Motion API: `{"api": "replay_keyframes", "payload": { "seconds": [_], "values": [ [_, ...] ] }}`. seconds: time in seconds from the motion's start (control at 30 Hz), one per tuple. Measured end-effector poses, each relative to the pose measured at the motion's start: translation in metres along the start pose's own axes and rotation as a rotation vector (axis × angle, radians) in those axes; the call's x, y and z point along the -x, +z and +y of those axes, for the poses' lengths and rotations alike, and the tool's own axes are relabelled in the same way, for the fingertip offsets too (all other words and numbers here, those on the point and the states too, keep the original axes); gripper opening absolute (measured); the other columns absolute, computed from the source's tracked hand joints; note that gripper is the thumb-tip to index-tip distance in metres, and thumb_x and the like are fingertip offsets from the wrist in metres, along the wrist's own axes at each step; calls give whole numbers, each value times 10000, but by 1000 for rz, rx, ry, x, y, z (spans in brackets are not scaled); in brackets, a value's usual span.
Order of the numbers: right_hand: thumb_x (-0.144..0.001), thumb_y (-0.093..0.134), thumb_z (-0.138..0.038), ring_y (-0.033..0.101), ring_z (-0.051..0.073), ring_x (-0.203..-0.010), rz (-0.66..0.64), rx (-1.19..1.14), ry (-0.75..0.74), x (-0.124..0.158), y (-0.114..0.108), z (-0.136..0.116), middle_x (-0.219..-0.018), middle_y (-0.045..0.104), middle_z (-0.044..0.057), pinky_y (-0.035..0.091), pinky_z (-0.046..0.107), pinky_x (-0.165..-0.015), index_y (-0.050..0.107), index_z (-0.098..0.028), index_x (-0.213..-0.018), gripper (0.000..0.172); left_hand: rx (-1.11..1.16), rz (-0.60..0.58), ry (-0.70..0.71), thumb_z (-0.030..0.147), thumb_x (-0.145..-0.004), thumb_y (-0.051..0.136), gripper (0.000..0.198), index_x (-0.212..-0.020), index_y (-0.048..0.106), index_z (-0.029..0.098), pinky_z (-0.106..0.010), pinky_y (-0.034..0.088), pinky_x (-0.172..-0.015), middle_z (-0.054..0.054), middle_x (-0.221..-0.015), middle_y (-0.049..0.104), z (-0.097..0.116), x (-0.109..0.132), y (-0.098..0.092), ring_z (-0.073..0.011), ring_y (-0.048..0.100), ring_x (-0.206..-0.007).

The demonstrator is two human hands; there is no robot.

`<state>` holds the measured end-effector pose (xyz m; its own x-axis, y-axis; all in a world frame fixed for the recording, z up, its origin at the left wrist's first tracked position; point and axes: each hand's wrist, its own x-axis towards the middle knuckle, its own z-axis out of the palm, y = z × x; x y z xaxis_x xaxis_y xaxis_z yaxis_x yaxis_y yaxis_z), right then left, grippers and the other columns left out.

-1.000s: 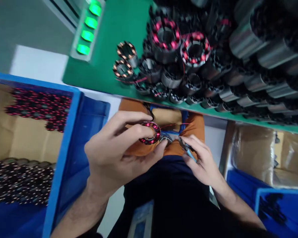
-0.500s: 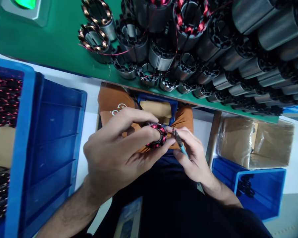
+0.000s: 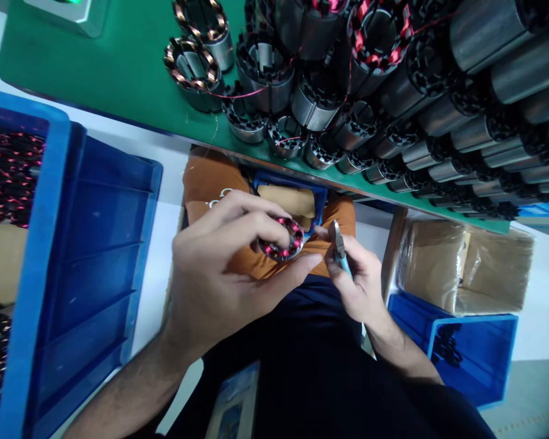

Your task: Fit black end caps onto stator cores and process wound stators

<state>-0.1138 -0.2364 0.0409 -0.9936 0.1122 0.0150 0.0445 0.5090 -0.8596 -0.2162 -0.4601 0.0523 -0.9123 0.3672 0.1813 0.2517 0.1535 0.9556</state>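
Observation:
My left hand [image 3: 229, 268] grips a motor stator [image 3: 296, 235] wound with red wire, a finger reaching into its round opening. The thumb of that hand sticks out to the right, off the stator's rim. In my right hand [image 3: 359, 274] is a pair of wire cutters [image 3: 339, 247] with light-blue handles, jaws pointing up. The cutters are apart from the stator, just to its right. My fingers hide most of the stator's body and the lower part of the handles.
Many metal stators [image 3: 315, 103] crowd the green table [image 3: 105, 79] above. Blue crates [image 3: 89, 244] stand at left, one with wound stators [image 3: 4, 177]. At right are a plastic-wrapped cardboard box [image 3: 439, 265] and a blue bin [image 3: 489, 366] with black parts.
The cutters have moved away from the stator and now point up. My left thumb has come off the stator, which has shifted slightly left. The camera view has shifted a little.

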Motion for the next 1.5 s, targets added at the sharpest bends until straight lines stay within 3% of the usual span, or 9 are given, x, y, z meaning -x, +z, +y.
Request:
{"api": "replay_keyframes", "payload": {
  "seconds": [0.17,0.33,0.57,1.0,1.2,1.27,1.33,1.4,1.5],
  "values": [
    [-965,711,-205,631,224,-834,44,188,-95,-8,-6,10,-936,658,19,633,388,-761,812,-286,-1580,628,641,44,-358,238,-925,1015,106,-935,913,262,-203,718,-864,3,-939,863,-11,-10,15,-130,849,-890],
    [-1004,782,-223,656,237,-873,116,292,-244,-8,-1,12,-992,657,33,623,420,-772,825,-334,-1591,599,874,-2,-486,438,-930,1064,184,-950,969,282,-166,737,-825,-10,-905,908,-13,-14,29,-160,920,-867],
    [-1075,817,-324,682,239,-888,145,303,-248,-10,0,7,-1014,703,38,666,443,-815,802,-379,-1620,548,935,-56,-511,438,-936,1062,188,-965,963,280,-159,707,-867,16,-933,881,-7,-14,34,-96,830,-857],
    [-1143,842,-357,658,224,-904,88,177,-172,-4,-6,19,-1018,658,26,652,372,-781,783,-432,-1674,539,861,-80,-505,425,-975,1023,185,-972,933,263,-188,650,-839,-5,-942,837,-10,-11,39,-115,751,-874],
    [-1100,774,-262,645,213,-855,-87,96,-39,-16,-4,35,-967,673,11,652,373,-827,795,-351,-1663,570,666,94,-466,252,-921,974,107,-893,871,243,-248,654,-780,3,-899,815,-23,-11,44,-145,767,-828],
    [-1083,754,-311,712,236,-899,-173,135,72,-22,-3,46,-1069,777,52,679,412,-886,743,-281,-1717,635,547,142,-479,301,-923,975,138,-908,852,238,-294,691,-836,-9,-931,829,-32,-6,29,-184,826,-881],
    [-1048,767,-401,798,305,-1030,-238,223,169,-26,-1,60,-1301,845,142,705,509,-1003,595,-206,-1838,831,440,186,-484,414,-960,971,212,-980,855,237,-326,714,-914,-29,-991,847,-43,6,-5,-206,860,-933],
    [-1011,770,-488,840,414,-1193,-271,329,223,-28,0,76,-1502,814,242,686,639,-1121,399,-137,-1936,1057,307,258,-444,508,-975,965,300,-1087,866,248,-354,718,-998,-46,-1056,859,-51,23,-59,-221,873,-994],
    [-1051,713,-567,813,506,-1409,-341,426,230,-27,2,101,-1672,725,325,648,673,-1226,372,-120,-1942,1054,-125,415,-378,514,-980,955,321,-1171,856,275,-376,705,-1062,-40,-1132,860,-55,47,-159,-220,861,-1038]
  ]
}}
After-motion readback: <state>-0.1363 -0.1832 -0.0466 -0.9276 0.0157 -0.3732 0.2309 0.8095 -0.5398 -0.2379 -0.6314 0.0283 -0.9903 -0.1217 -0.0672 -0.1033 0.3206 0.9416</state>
